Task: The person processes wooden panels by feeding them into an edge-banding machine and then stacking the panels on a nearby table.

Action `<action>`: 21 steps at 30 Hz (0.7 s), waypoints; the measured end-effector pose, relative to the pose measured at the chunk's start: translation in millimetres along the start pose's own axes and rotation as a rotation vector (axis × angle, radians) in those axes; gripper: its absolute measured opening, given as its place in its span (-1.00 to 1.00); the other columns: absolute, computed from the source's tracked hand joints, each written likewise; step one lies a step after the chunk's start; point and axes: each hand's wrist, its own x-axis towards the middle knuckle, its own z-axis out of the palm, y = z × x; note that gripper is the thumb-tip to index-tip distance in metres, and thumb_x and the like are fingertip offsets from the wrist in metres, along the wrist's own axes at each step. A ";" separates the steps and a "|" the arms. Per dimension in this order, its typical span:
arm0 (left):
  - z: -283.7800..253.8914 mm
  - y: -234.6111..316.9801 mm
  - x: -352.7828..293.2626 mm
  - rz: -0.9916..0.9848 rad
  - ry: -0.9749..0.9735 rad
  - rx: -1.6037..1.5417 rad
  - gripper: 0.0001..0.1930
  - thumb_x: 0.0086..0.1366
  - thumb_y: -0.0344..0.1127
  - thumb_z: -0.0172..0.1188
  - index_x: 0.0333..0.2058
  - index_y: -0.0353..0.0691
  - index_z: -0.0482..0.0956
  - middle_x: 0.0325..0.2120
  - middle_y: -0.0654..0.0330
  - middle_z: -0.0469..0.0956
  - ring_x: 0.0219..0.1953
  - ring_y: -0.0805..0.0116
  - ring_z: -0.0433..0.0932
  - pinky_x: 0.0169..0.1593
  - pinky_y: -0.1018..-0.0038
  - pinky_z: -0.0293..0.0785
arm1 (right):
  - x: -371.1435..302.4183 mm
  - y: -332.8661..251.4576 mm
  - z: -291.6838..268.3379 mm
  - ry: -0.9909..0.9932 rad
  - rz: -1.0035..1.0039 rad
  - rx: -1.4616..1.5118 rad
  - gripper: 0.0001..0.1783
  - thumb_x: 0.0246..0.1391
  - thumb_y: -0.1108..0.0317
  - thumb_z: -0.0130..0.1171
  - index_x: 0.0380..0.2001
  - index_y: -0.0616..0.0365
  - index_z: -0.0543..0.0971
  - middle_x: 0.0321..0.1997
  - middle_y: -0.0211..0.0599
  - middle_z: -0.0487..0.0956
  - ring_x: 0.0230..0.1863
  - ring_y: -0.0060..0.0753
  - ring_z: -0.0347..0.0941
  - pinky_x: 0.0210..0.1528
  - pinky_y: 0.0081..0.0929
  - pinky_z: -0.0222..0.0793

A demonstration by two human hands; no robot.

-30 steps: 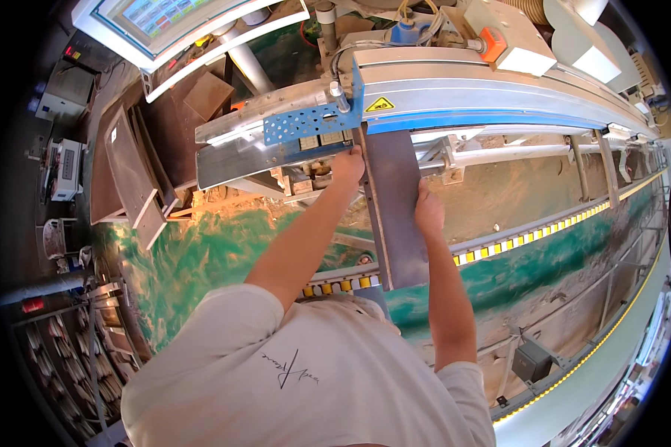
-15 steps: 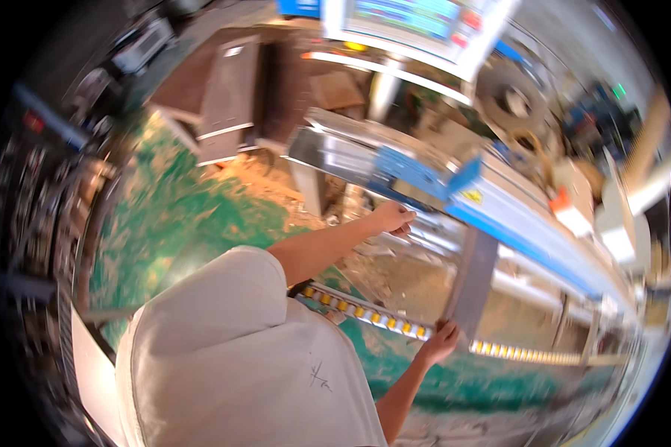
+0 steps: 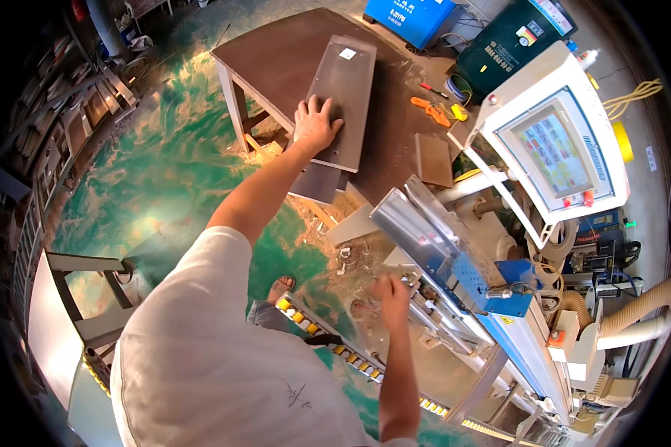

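Observation:
My left hand (image 3: 318, 125) lies on the near left part of a dark brown board (image 3: 343, 93), its fingers spread. That board rests on a brown table (image 3: 276, 56), partly over another dark panel (image 3: 317, 183) that juts past the table's near edge. A small white label sits near the board's far end. My right hand (image 3: 390, 298) is beside the machine's metal rails, near its clear guard (image 3: 417, 223); its fingers are smeared by motion. Lower right, a brown strip-like board (image 3: 479, 384) lies across the machine, apart from both hands.
A control panel with a screen (image 3: 552, 149) leans over the machine at right. Orange pliers (image 3: 430, 111) and a small brown board (image 3: 433, 159) lie on the table. A roller track (image 3: 343, 350) runs along the machine's near side. A side stand (image 3: 89, 298) is at left.
The view has turned leftward. My left hand has gone from the machine to the board on the table. My right hand has left the board on the machine and moved up beside the rails.

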 end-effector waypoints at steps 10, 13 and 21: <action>-98.0 36.1 -145.8 0.054 -0.053 -0.344 -0.26 0.15 -0.15 0.35 0.26 -0.21 0.27 0.25 -0.12 0.21 0.29 -0.39 0.12 0.32 -0.06 0.12 | 226.0 -77.4 79.9 0.036 0.192 0.376 -0.48 0.31 -0.04 0.10 -0.04 0.27 0.55 -0.05 -0.23 0.60 -0.02 -0.38 0.48 0.07 -0.33 0.36; -143.4 58.3 -216.2 -0.086 -0.148 -0.569 -0.29 0.19 -0.16 0.32 0.25 -0.28 0.25 0.21 -0.16 0.22 0.22 -0.19 0.24 0.26 0.04 0.23 | 223.6 -89.6 70.1 0.026 0.365 0.288 -0.28 0.26 -0.23 0.05 0.08 0.30 0.51 0.12 -0.08 0.54 0.12 -0.23 0.44 0.17 -0.24 0.31; -128.7 65.7 -237.0 -0.944 -0.845 -1.387 -0.39 0.42 0.09 0.06 0.22 -0.27 0.27 0.06 0.09 0.42 0.06 0.23 0.45 0.14 0.19 0.39 | 61.5 2.6 -14.0 0.120 0.318 -0.128 -0.11 0.25 -0.37 -0.10 -0.17 0.45 0.60 -0.21 0.27 0.61 -0.02 0.10 0.57 0.02 -0.14 0.38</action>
